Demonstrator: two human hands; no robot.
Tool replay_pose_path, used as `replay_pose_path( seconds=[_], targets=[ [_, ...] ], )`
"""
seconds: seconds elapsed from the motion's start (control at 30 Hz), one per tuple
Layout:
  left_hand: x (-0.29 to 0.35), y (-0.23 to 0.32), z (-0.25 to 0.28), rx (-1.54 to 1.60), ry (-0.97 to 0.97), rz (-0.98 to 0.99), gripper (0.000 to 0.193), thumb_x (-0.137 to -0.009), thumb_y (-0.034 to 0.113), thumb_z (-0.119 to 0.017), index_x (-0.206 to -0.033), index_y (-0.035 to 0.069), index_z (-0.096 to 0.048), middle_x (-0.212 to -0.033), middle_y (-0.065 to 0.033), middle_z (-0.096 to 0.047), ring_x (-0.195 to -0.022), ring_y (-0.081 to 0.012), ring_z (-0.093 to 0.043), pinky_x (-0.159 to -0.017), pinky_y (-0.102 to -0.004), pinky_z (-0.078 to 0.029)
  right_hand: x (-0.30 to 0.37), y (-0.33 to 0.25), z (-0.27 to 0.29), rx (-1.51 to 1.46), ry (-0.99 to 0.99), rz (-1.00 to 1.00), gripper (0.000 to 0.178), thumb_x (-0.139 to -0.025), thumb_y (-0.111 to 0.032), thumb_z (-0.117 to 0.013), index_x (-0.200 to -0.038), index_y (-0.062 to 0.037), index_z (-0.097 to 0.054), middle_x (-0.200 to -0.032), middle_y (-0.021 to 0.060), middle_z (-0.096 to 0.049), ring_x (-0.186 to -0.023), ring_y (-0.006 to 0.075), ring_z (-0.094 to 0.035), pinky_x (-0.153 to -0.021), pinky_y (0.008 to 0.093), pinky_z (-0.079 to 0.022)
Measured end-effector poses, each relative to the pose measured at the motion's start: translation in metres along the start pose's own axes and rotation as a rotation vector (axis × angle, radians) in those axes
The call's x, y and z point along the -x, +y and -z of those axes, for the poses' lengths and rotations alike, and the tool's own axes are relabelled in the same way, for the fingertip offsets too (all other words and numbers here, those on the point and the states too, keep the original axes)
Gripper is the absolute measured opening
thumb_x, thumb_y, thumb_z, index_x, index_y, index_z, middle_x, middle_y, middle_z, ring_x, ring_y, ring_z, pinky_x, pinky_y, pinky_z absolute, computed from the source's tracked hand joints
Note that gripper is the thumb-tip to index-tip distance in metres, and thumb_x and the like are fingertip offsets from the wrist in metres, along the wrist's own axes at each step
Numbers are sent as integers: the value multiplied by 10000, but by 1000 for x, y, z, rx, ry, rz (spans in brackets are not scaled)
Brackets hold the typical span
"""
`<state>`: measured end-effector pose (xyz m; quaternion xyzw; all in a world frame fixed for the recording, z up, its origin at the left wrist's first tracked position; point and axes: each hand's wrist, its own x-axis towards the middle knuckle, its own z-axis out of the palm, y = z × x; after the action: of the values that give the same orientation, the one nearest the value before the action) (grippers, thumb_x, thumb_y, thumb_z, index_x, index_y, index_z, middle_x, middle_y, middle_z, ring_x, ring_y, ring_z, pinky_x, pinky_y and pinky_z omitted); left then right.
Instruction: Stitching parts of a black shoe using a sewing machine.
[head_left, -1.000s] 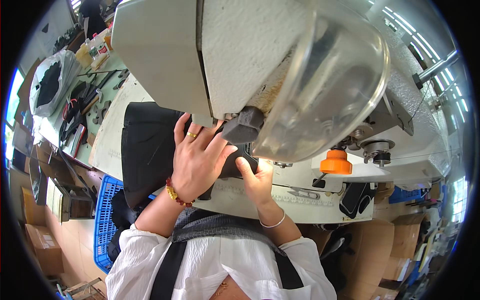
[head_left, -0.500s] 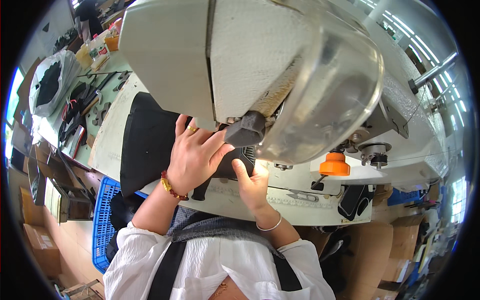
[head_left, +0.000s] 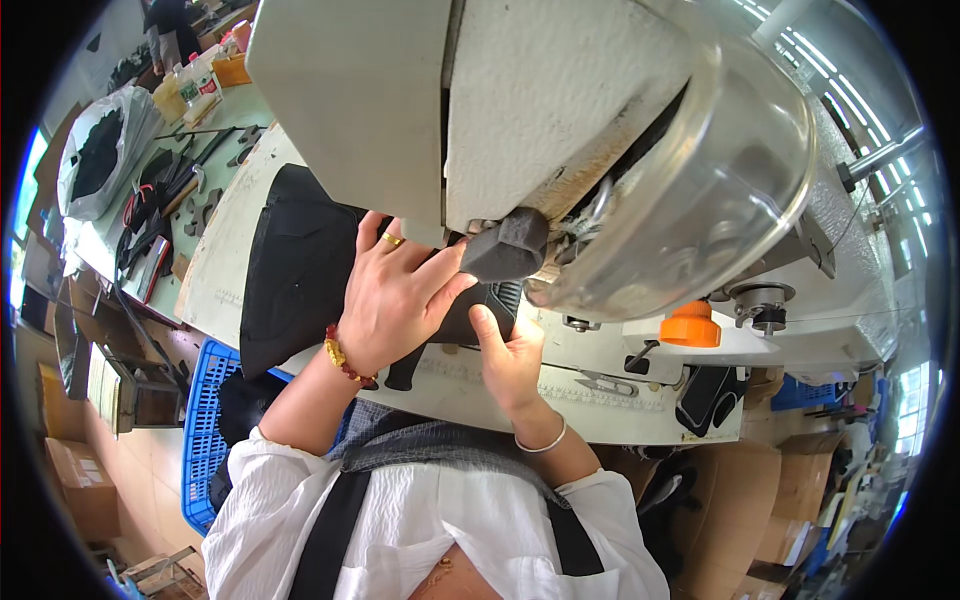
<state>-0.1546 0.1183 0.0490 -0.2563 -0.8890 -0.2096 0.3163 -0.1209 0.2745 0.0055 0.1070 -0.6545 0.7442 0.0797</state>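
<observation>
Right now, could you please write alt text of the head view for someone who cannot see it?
A person's left hand lies on black material at a pale sewing machine, with the right hand at the material's right side. A blue basket is at lower left.

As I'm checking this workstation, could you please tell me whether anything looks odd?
Brownish staining marks the white machine head beside its clear cover, unlike the paler surface around it. The dark grey block near the left hand looks improvised, perhaps. No spill stands out.
</observation>
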Motion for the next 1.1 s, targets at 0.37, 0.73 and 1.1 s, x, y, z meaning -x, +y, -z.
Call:
replay_pose_path(
  seconds=[0.37, 0.73, 1.1],
  targets=[
    [-4, 23, 10, 23, 30, 20, 223, -715, 153, -719, -910, 66, -655, -1064, -137, -603, -1056, -315, -536, -1031, -550, -302, 11, 25, 18, -176, -155, -211, 274, -920, -122, -602, -1144, 30, -559, -1043, 35, -619, -886, 95, -577, -783, 260, -480],
    [11, 32, -4, 43, 61, 33, 199, -713, 134, -717, -871, 43, -637, -1214, -193, -544, -1031, -334, -543, -1036, -609, -308, 14, 15, 6, -263, -68, -132, 276, -938, -113, -575, -1152, 58, -546, -1088, 78, -604, -963, 131, -589, -829, 294, -526],
    [2, 24, -1, 158, 61, 48, 146, -696, 102, -729, -767, 50, -613, -1154, -198, -553, -1122, -398, -507, -1018, -603, -321, 7, 13, 3, -175, -85, -83, 328, -944, -86, -559, -1238, 42, -492, -1135, 78, -579, -984, 136, -582, -830, 297, -530]
  ],
)
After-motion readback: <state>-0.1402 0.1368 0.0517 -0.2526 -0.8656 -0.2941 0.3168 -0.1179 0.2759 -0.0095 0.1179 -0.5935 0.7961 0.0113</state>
